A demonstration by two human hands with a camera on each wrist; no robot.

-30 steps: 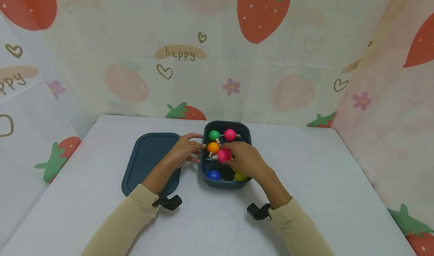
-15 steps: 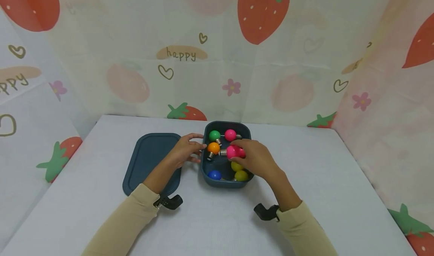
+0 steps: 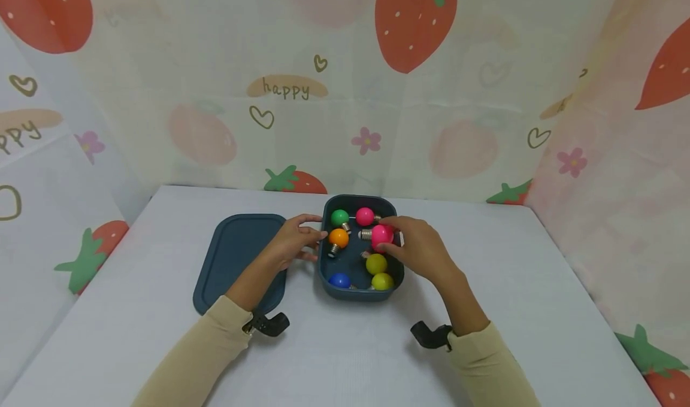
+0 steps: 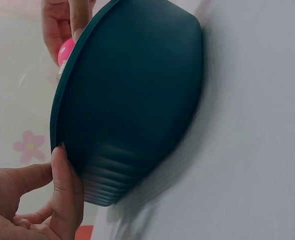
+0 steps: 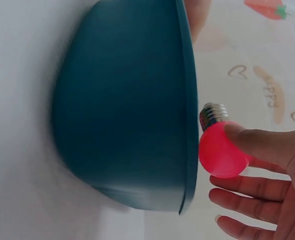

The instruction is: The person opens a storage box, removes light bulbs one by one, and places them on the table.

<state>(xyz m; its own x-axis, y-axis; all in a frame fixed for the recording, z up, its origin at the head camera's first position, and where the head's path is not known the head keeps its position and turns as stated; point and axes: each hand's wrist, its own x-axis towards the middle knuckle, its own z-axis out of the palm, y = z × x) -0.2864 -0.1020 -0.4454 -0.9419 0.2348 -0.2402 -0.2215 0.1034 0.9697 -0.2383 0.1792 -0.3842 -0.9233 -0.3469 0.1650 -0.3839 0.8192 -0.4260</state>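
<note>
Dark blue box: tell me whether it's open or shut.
The box is open: its lid lies on the table beside it, and coloured bulbs show inside.

I watch mostly smooth surfaces over the link. The box point(image 5: 122, 100) looks like dark plastic, satin with a soft sheen, its lid point(image 3: 232, 248) flatter and more matt. The pink bulb point(image 5: 222, 150) seems smooth plastic, its threaded cap point(image 5: 213, 115) shiny, ridged metal. I read 2 yellow bulbs point(image 3: 377, 264) point(image 3: 383, 281) as equally smooth. The table cover point(image 3: 334, 359) shows matt, the printed backdrop point(image 3: 215, 48) thin and faintly creased, the sleeves point(image 3: 196, 347) soft matt cloth.
</note>
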